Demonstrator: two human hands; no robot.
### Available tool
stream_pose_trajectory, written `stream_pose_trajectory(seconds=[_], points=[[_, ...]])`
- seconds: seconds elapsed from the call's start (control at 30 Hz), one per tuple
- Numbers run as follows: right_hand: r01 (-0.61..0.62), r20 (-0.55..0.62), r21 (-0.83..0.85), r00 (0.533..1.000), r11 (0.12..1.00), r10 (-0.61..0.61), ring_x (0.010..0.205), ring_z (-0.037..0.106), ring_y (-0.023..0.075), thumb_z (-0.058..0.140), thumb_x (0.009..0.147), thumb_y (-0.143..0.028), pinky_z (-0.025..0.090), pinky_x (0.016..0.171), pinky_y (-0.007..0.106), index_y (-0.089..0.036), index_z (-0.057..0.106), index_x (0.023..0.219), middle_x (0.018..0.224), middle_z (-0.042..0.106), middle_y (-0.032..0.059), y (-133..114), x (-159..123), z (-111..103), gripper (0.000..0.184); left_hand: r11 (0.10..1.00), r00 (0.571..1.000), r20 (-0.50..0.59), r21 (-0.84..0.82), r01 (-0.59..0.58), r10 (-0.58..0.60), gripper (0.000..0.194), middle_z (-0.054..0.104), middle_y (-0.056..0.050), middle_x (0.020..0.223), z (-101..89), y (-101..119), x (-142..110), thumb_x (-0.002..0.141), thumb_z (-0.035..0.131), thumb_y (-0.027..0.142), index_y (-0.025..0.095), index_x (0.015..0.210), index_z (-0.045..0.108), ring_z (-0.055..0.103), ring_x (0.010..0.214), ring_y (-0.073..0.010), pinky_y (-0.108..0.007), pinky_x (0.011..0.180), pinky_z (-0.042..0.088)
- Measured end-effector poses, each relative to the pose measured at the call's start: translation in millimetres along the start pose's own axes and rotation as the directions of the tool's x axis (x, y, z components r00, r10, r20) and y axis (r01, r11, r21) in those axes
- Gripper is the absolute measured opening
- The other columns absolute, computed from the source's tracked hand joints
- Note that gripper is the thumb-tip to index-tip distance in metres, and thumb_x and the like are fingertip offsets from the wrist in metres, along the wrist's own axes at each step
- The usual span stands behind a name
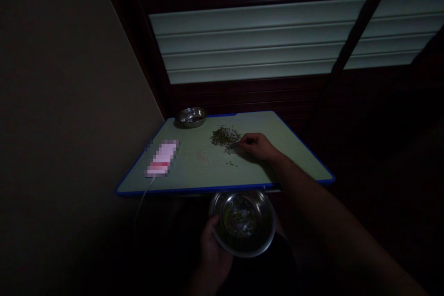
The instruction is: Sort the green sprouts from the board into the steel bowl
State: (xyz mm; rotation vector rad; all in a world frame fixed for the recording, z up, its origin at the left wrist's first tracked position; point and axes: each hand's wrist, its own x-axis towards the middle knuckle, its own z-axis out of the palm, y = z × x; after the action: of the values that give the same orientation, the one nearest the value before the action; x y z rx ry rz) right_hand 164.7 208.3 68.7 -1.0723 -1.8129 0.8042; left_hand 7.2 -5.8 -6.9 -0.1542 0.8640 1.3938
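My left hand grips the rim of a shiny metal bowl just below the table's front edge, thumb on its near-left side. Greenish bits, like beans or seeds, lie spread over the bowl's bottom. Over the table, my right hand is closed around a small utensil that looks like a spoon. Its tip touches the near edge of a pile of small dark green beans or seeds. A few loose ones are scattered nearer to me. Dim light hides finer detail.
The pale green table has a blue rim. A second metal bowl stands at its back left corner. On the left lies a blurred-out phone with a white cable hanging over the front edge. A wall and slatted doors border the table.
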Motion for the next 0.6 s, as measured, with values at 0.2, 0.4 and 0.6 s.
stream_pose_trajectory(seconds=[0.2,0.4,0.6], points=[[0.011,-0.016,0.009,1.000,1.000,-0.011,0.064,0.057,0.0147,0.066,0.067,-0.037,0.045,0.065,0.028,-0.015,0.070,0.073,0.069,0.067,0.0036,0,3,5,0.023,1.000,1.000,0.009,-0.007,0.020,-0.020,0.019,0.077,-0.008,0.079,-1.6,-1,3,0.080,0.056,0.024,0.016,0.081,0.074,0.071,0.078,-0.0231,-0.041,0.086,0.051],[-0.004,0.001,0.005,1.000,1.000,0.004,0.068,0.061,0.0149,0.067,0.067,-0.032,0.047,0.067,0.027,-0.015,0.074,0.078,0.073,0.071,0.0032,-1,6,13,0.022,1.000,1.000,0.019,0.001,0.011,-0.011,0.023,0.077,-0.008,0.082,-1.8,-2,5,0.079,0.058,0.024,0.016,0.094,0.073,0.071,0.080,-0.0244,-0.042,0.087,0.050],[-0.042,0.061,0.089,0.997,0.995,0.036,0.069,0.063,0.0155,0.070,0.065,-0.032,0.049,0.068,0.027,-0.015,0.076,0.083,0.077,0.074,0.0040,3,7,15,0.025,1.000,0.999,0.024,-0.004,0.023,-0.023,0.031,0.077,-0.010,0.085,-2.4,-1,4,0.081,0.057,0.024,0.015,0.106,0.071,0.070,0.081,-0.0251,-0.041,0.086,0.050]])
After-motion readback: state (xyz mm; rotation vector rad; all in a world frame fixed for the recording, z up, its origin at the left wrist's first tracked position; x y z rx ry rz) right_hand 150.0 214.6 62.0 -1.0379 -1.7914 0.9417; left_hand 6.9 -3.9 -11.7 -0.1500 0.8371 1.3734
